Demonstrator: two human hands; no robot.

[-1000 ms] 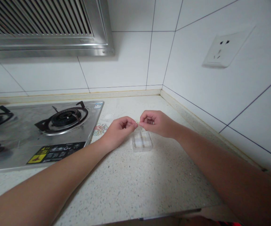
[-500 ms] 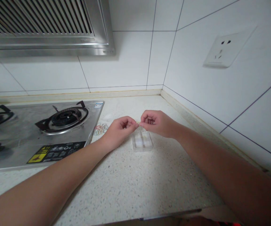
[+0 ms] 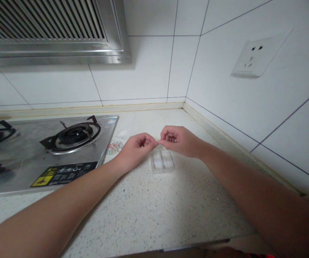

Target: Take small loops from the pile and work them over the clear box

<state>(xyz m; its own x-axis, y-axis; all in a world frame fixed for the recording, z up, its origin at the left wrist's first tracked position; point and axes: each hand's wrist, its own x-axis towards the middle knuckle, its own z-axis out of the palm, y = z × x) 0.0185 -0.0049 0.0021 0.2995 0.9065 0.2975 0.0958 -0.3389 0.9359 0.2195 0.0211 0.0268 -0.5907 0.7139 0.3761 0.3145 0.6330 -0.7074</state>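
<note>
My left hand (image 3: 139,148) and my right hand (image 3: 179,141) meet fingertip to fingertip above the counter, both closed in a pinch. Between the tips shows a sliver of a thin yellowish rubber band (image 3: 157,140); most of it is covered by the fingers. Just below them stands a clear plastic box (image 3: 163,165) with long compartments, its far end partly hidden by the hands. Left of my left hand lies a pile of small coloured rubber bands (image 3: 114,147), close to the stove's edge.
A steel gas stove (image 3: 22,175) with burners fills the left side, under a range hood (image 3: 63,52). The speckled counter (image 3: 149,211) runs to a tiled corner. A wall socket (image 3: 259,55) is on the right wall.
</note>
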